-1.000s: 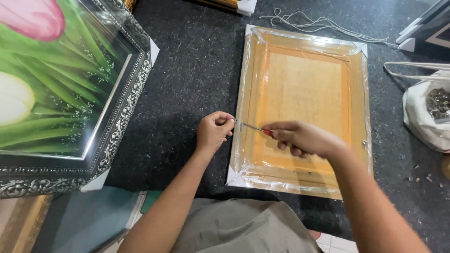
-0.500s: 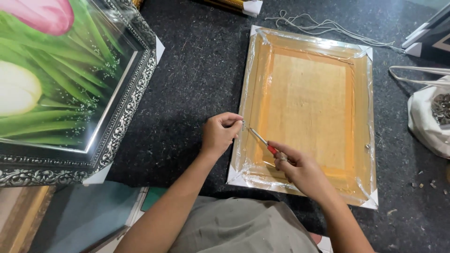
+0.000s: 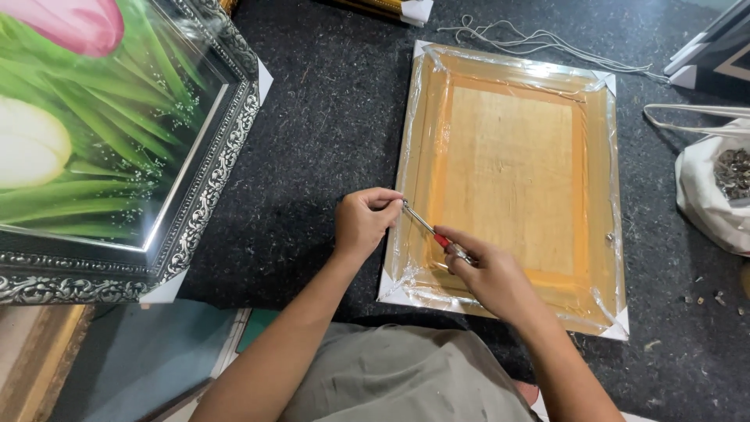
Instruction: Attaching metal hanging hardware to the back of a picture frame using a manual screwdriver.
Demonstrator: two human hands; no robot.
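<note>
A wooden picture frame (image 3: 512,168) lies face down on the dark mat, wrapped in clear plastic film with white corner guards. My right hand (image 3: 488,273) holds a small screwdriver (image 3: 428,229) with a red grip over the frame's lower left part. Its metal tip points up-left at the frame's left rail. My left hand (image 3: 366,221) is pinched at that tip, fingers closed on something too small to make out, right at the rail's edge.
A large painting of tulips in an ornate silver frame (image 3: 207,184) leans at the left. A white bag of small metal parts (image 3: 715,184) sits at the right edge. A string (image 3: 539,37) lies beyond the frame. Dark felt mat (image 3: 312,133) covers the table.
My right hand has drawn back toward me and turned the screwdriver so its tip points up-left at my left hand. The left hand has stayed at the frame's left rail.
</note>
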